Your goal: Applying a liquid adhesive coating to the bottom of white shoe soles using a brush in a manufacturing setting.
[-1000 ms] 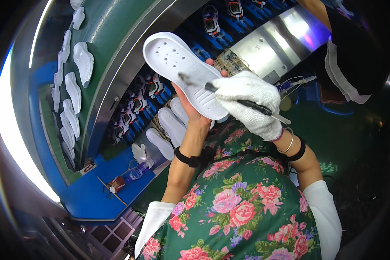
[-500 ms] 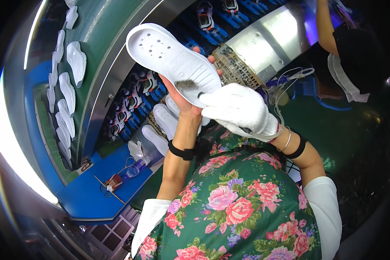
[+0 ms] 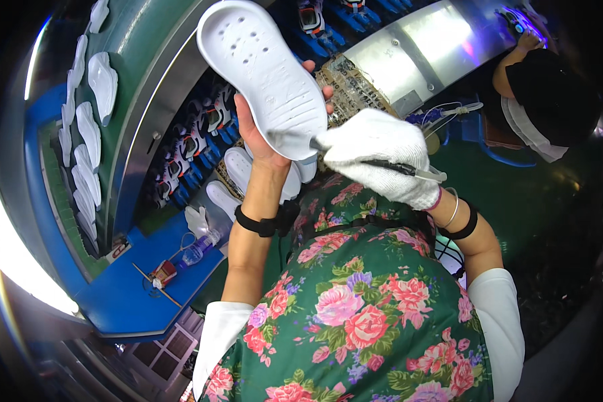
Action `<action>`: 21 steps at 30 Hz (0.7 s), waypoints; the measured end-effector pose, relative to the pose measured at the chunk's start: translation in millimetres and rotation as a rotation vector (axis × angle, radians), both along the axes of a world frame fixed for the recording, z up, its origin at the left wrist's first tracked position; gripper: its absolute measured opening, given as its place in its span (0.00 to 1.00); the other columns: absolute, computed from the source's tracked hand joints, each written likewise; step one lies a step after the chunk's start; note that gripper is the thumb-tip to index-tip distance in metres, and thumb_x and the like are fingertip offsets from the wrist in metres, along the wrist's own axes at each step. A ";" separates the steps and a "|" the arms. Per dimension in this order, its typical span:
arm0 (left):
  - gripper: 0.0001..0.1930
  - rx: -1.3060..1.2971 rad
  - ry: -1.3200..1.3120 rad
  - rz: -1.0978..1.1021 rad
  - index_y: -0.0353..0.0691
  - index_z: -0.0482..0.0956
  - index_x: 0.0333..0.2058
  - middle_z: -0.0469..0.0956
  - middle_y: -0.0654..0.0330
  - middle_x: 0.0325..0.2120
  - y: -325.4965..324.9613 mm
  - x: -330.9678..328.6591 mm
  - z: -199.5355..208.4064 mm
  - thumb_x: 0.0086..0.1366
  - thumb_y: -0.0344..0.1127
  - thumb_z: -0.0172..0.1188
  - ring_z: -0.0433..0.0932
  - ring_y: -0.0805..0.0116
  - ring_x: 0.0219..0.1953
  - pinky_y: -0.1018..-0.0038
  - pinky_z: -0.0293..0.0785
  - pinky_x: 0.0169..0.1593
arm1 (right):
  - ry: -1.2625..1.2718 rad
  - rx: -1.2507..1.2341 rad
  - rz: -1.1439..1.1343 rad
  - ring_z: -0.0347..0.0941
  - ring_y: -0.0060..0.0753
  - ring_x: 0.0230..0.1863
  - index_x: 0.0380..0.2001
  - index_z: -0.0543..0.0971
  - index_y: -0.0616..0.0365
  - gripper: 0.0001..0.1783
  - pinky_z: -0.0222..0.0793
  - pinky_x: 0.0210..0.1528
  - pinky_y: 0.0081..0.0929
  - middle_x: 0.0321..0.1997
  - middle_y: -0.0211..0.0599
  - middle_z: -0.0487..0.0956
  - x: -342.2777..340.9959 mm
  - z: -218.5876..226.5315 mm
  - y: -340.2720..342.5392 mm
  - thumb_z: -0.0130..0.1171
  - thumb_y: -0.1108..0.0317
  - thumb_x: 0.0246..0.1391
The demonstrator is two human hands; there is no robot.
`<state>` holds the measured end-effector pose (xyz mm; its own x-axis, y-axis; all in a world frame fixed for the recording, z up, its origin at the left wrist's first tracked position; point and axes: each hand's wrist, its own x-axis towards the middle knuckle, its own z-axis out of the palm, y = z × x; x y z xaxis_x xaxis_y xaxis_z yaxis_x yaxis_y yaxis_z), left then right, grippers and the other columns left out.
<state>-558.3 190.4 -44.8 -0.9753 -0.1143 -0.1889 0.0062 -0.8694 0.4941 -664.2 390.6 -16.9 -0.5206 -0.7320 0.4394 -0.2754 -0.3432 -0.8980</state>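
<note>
A white shoe sole (image 3: 278,80) with small holes in its heel end and ridges further down lies face up in my bare left hand (image 3: 256,137). The fingers of that hand wrap round from behind, their tips showing past the right edge. My right hand (image 3: 375,154), in a white knitted glove, is closed round a brush (image 3: 317,143) with a dark handle. Its blurred bristles touch the near end of the sole. A pale, clear tube (image 3: 430,176) runs along the glove toward the wrist.
More white soles (image 3: 238,164) lie under my left forearm. At left, a green belt (image 3: 137,40) carries several soles. Shoe uppers (image 3: 194,137) stand on a blue rack behind. A bottle (image 3: 197,249) rests on the blue table (image 3: 130,298). Another person's hand (image 3: 529,41) works at upper right.
The sole has shifted up and slightly left in the view. My right hand has turned, so the dark brush handle shows more. The other person's hand now shows at a purple-lit object.
</note>
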 end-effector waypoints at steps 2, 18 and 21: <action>0.55 0.037 -0.066 0.095 0.35 0.56 0.68 0.66 0.41 0.59 4.3 -3.1 7.1 0.56 0.74 0.57 0.70 0.41 0.54 0.48 0.75 0.53 | 0.170 -0.015 -0.028 0.82 0.39 0.37 0.34 0.86 0.54 0.09 0.77 0.42 0.30 0.42 0.40 0.86 2.1 1.3 0.3 0.69 0.75 0.46; 0.49 0.022 -0.036 -0.122 0.46 0.55 0.70 0.60 0.43 0.65 -11.3 -8.3 11.8 0.58 0.68 0.57 0.69 0.41 0.51 0.51 0.71 0.50 | -0.203 0.011 0.109 0.81 0.37 0.36 0.36 0.86 0.55 0.12 0.77 0.41 0.31 0.40 0.36 0.86 4.0 -6.8 6.4 0.71 0.73 0.45; 0.48 -0.043 -0.076 -0.165 0.44 0.55 0.70 0.60 0.39 0.64 -12.7 -13.0 13.8 0.60 0.67 0.56 0.71 0.40 0.50 0.51 0.73 0.48 | -0.049 0.031 0.061 0.82 0.36 0.36 0.32 0.86 0.57 0.09 0.77 0.39 0.30 0.38 0.39 0.86 0.3 -5.7 6.3 0.71 0.76 0.44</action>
<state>-571.3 177.7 -31.0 -0.9647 0.0363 -0.2608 -0.1731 -0.8339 0.5242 -664.0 396.9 -22.5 -0.4947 -0.7760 0.3912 -0.2101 -0.3300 -0.9203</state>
